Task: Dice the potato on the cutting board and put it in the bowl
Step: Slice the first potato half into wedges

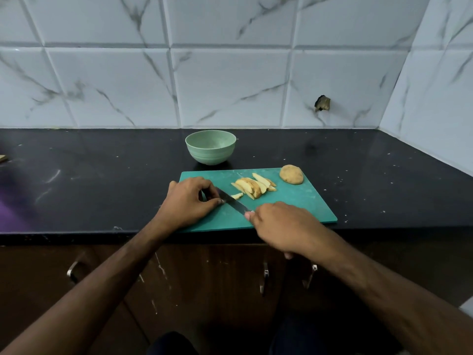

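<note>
We hold the knife (pixel 234 202) in our right hand (pixel 284 226), left hand (pixel 188 199) pinching its tip (potato strips (pixel 252 187) lie just beyond, long axes crossing the blade).

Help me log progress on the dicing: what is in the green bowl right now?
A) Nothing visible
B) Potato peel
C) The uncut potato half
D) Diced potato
A: the bowl shows only its bare green inside, while the slices and the uncut half all lie on the board.
</note>
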`<state>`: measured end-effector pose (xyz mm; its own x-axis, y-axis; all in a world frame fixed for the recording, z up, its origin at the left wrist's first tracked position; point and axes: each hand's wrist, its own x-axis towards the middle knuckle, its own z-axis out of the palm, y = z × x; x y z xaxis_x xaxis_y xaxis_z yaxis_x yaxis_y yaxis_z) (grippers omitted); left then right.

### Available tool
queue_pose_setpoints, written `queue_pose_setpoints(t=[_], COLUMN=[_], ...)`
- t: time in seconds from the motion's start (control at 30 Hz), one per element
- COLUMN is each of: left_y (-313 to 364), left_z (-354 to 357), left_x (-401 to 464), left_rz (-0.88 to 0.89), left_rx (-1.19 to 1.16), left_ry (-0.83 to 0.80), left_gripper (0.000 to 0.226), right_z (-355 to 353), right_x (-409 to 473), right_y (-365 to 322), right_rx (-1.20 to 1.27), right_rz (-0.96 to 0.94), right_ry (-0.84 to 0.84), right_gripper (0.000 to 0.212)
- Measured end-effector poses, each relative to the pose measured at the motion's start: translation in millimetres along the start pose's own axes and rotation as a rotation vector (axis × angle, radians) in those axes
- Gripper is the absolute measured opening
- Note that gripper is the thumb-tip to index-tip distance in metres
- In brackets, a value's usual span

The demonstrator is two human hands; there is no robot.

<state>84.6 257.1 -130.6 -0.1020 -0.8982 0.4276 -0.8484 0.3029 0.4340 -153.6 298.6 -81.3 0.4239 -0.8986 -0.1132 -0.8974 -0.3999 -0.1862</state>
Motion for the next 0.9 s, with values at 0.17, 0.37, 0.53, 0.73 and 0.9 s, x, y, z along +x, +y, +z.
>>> queue_pose_setpoints(t=[0.17, 0.37, 0.53, 0.73, 0.9], left_y=[-1, 3, 11, 12, -5], left_z=[2, 5, 12, 16, 20], left_x=[1, 6, 23, 41, 47], left_rz=[0.037, 0.190, 0.434, 0.583, 0.370], left_rx=[0.033, 0.097, 0.259, 0.405, 0.354], left_ry=[0.051, -0.083, -0.213, -0.134, -0.081], left_gripper=[0.017, 0.025, 0.031, 0.027, 0.029], right_z=[-29, -23, -7, 3, 6], right_x=[6, 31, 57, 72, 75], right_y=[34, 75, 72, 69, 74], right_rx=[0.254, 0.667, 0.901, 1.045, 1.089], right_rz=[-0.005, -0.082, -0.185, -0.220, -0.241], right_ry=[-0.032, 0.018, 0.158, 0.263, 0.250], right_gripper=[0.046, 0.046, 0.046, 0.044, 0.044])
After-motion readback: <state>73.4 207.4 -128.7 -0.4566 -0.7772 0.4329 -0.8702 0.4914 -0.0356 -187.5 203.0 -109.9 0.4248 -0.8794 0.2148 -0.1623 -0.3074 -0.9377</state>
